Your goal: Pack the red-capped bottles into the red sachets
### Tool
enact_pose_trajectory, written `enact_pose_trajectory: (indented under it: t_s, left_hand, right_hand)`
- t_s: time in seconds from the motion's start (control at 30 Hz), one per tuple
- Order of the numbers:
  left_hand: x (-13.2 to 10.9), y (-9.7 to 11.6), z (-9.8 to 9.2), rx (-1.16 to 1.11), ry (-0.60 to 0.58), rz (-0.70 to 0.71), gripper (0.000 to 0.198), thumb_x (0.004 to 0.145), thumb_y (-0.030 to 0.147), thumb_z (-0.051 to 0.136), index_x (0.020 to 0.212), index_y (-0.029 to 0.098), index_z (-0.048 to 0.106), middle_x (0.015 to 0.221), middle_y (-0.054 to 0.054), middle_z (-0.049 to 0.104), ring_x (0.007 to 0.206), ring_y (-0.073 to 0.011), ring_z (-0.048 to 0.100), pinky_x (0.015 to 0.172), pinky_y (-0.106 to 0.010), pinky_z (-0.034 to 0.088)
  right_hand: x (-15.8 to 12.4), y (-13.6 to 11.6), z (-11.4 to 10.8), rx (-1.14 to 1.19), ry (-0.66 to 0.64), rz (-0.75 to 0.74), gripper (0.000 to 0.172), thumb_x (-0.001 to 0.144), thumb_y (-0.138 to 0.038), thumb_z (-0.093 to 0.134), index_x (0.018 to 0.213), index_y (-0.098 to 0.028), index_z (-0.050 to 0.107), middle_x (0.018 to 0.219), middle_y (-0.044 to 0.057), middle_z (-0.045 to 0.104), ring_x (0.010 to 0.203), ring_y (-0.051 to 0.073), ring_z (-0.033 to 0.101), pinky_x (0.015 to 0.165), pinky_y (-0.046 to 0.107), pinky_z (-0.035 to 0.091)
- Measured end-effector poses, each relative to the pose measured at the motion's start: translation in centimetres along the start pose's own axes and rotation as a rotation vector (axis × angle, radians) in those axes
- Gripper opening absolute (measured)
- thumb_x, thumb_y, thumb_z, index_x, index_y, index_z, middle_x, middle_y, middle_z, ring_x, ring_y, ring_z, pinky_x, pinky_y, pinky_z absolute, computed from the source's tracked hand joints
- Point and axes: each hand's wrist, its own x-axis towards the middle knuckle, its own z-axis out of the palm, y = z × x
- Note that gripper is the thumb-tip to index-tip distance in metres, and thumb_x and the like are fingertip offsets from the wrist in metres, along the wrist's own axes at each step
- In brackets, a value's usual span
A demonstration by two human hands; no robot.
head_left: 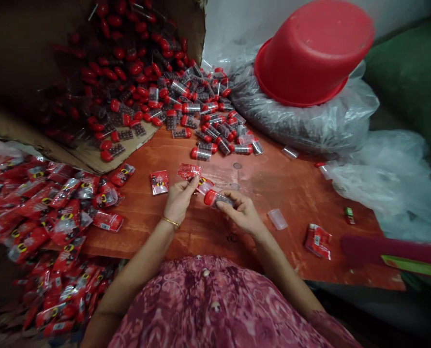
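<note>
My right hand (239,212) is closed round a clear plastic tube with a red cap (210,197); dark little balls show inside it. The cap points left, toward my left hand (179,198), whose thumb and fingers pinch a red printed plastic packet (204,185) with a clear window. Cap and packet are very close; I cannot tell whether they touch. Just beyond my left fingers lies another red packet (189,170), partly hidden. A flat red packet (159,182) rests on the table to the left of that hand.
A tipped cardboard box (139,150) spills red-capped tubes (200,154) over the orange-brown table (139,241). Filled packets (66,217) heap at left. A red tub (309,53) stands upside down on a plastic bag of dark balls (291,125). A crumpled packet (317,241) lies at right.
</note>
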Motion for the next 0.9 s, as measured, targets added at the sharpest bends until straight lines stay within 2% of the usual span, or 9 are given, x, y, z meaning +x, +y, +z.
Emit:
enact_pose_trajectory:
  t_s: [0.17, 0.33, 0.43, 0.53, 0.67, 0.83, 0.9]
  left_hand:
    - [-0.1, 0.1, -0.3, 0.012, -0.052, 0.012, 0.041, 0.062, 0.055, 0.067, 0.054, 0.015, 0.06, 0.05, 0.001, 0.054, 0.054, -0.0111, 0.05, 0.054, -0.023, 0.039]
    - [-0.2, 0.1, -0.5, 0.057, -0.067, 0.098, 0.041, 0.065, 0.052, 0.066, 0.05, 0.015, 0.056, 0.048, 0.003, 0.05, 0.051, -0.0089, 0.045, 0.051, -0.022, 0.035]
    - [-0.3, 0.0, -0.6, 0.105, -0.055, 0.14, 0.037, 0.066, 0.048, 0.067, 0.051, 0.015, 0.058, 0.051, 0.002, 0.053, 0.053, -0.0096, 0.046, 0.052, -0.022, 0.036]
    - [-0.4, -0.1, -0.5, 0.084, -0.071, 0.168, 0.027, 0.064, 0.041, 0.071, 0.064, 0.014, 0.064, 0.062, 0.001, 0.062, 0.06, -0.0109, 0.053, 0.059, -0.022, 0.041]
    - [-0.8, -0.6, 0.5, -0.072, -0.094, 0.098, 0.029, 0.057, 0.037, 0.076, 0.072, 0.014, 0.066, 0.07, -0.001, 0.067, 0.062, -0.0109, 0.057, 0.064, -0.024, 0.046]
    - [-1.6, -1.5, 1.9, -0.248, 0.013, 0.005, 0.031, 0.051, 0.031, 0.08, 0.073, 0.014, 0.066, 0.073, -0.002, 0.069, 0.065, -0.0117, 0.06, 0.068, -0.025, 0.048]
    - [-1.6, -1.6, 2.1, -0.294, 0.026, -0.022, 0.03, 0.05, 0.03, 0.08, 0.07, 0.014, 0.066, 0.069, -0.001, 0.069, 0.063, -0.0105, 0.059, 0.066, -0.024, 0.047]
  right_hand:
    - [-0.1, -0.1, 0.0, 0.049, 0.026, 0.044, 0.027, 0.069, -0.043, 0.065, 0.077, -0.017, 0.06, 0.063, -0.001, 0.055, 0.052, 0.01, 0.045, 0.046, 0.021, 0.037]
    - [-0.1, -0.2, -0.1, 0.134, -0.047, 0.156, 0.032, 0.067, -0.046, 0.065, 0.081, -0.018, 0.059, 0.062, -0.001, 0.057, 0.05, 0.01, 0.049, 0.041, 0.02, 0.04]
    - [0.1, -0.1, 0.1, 0.139, 0.009, 0.112, 0.033, 0.066, -0.046, 0.066, 0.082, -0.018, 0.06, 0.063, -0.002, 0.056, 0.049, 0.009, 0.047, 0.041, 0.02, 0.041]
    - [0.3, 0.1, 0.4, 0.109, 0.047, 0.043, 0.03, 0.067, -0.045, 0.066, 0.078, -0.018, 0.06, 0.063, -0.002, 0.054, 0.048, 0.008, 0.044, 0.041, 0.02, 0.038]
    - [0.2, 0.7, 1.4, 0.127, 0.074, 0.019, 0.032, 0.071, -0.048, 0.063, 0.083, -0.019, 0.059, 0.064, -0.002, 0.053, 0.047, 0.008, 0.043, 0.042, 0.021, 0.037]
    - [0.4, 1.5, 3.0, 0.136, 0.269, -0.001, 0.032, 0.074, -0.048, 0.06, 0.088, -0.019, 0.056, 0.073, 0.0, 0.057, 0.055, 0.01, 0.049, 0.045, 0.021, 0.04]
    - [0.6, 1.5, 3.0, 0.131, 0.247, 0.005, 0.031, 0.075, -0.047, 0.06, 0.087, -0.019, 0.056, 0.074, 0.0, 0.057, 0.056, 0.01, 0.05, 0.046, 0.022, 0.042]
